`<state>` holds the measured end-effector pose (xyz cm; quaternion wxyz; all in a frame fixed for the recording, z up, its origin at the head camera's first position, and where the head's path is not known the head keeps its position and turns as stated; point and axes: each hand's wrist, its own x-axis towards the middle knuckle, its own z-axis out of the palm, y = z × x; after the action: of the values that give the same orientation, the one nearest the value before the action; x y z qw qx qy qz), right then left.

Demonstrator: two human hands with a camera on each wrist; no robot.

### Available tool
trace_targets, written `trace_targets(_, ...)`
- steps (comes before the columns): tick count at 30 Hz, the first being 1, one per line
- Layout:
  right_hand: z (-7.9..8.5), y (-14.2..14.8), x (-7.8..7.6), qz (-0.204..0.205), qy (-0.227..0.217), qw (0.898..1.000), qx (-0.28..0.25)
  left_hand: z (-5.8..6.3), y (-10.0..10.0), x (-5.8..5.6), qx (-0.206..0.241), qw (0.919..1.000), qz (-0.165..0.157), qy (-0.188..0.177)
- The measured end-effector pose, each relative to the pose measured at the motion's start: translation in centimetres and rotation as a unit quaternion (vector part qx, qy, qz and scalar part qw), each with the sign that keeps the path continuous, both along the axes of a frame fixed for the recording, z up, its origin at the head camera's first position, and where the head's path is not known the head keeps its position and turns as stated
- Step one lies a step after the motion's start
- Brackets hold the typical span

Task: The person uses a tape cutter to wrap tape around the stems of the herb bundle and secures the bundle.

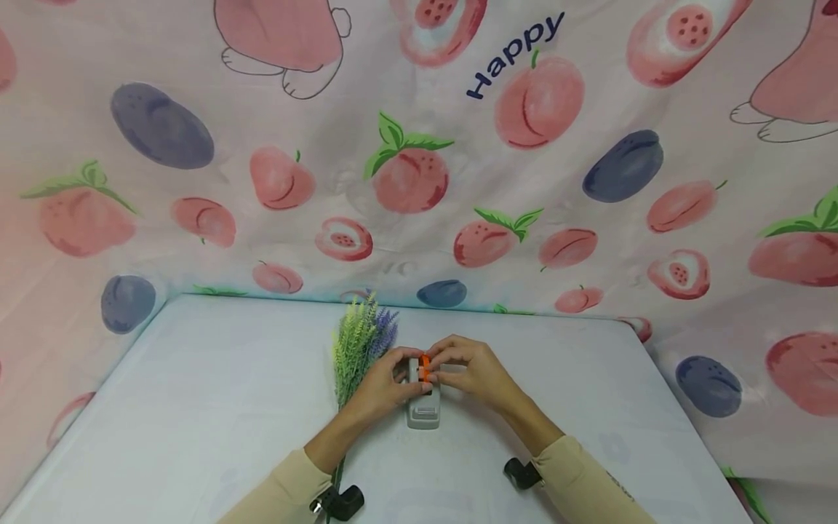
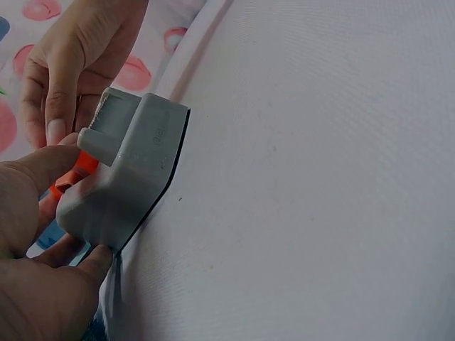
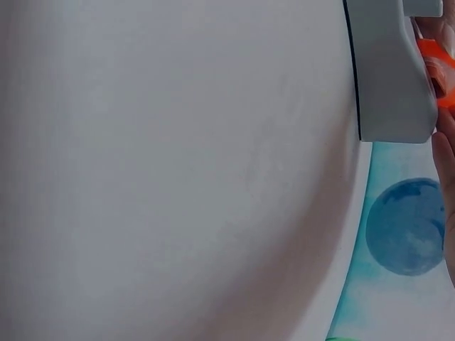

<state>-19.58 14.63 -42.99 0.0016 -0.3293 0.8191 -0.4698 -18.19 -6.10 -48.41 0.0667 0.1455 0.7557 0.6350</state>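
Observation:
On the table stands a grey tape dispenser, its toothed cutter end toward me and an orange tape hub in its top. My left hand grips the dispenser from the left, thumb near the hub, fingers at the far end. From the right, my right hand pinches the orange hub with thumb and fingers. The left wrist view shows the dispenser side-on, with the hub partly hidden behind the left thumb. At the right wrist view's edge, fingers touch the dispenser's end.
A bunch of artificial yellow-green and purple lavender lies just left of the dispenser, its stems passing under the left forearm. The white table ends at a fruit-print cloth behind. Black wrist cameras sit at both cuffs.

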Motion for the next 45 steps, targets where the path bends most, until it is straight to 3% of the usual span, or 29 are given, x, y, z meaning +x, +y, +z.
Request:
trace_targets(9, -3.0, 0.9, -1.8, 0.027, 0.027, 0.999, 0.007, -0.1, 0.0, 0.0, -0.011, 0.9999, -0.003, 0.004)
trace_targets(22, -2.7, 1.1, -2.3, 0.026, 0.038, 0.998, 0.031, 0.2, 0.0, 0.0, 0.003, 1.0000, -0.005, 0.003)
trace_targets(31, -2.7, 1.5, -2.5, 0.053, 0.051, 0.997, 0.026, 0.0, -0.1, -0.1, -0.001, 1.0000, -0.005, 0.001)
trace_targets(39, -2.3, 1.0, -2.4, 0.026, 0.089, 0.992, 0.082, 0.0, -0.2, -0.3, 0.005, 0.9996, -0.023, -0.012)
trace_targets(45, -1.9, 0.7, -2.3, 0.018, 0.064, 0.994, 0.083, 0.1, -0.3, -0.1, 0.004, 0.9998, -0.018, -0.005)
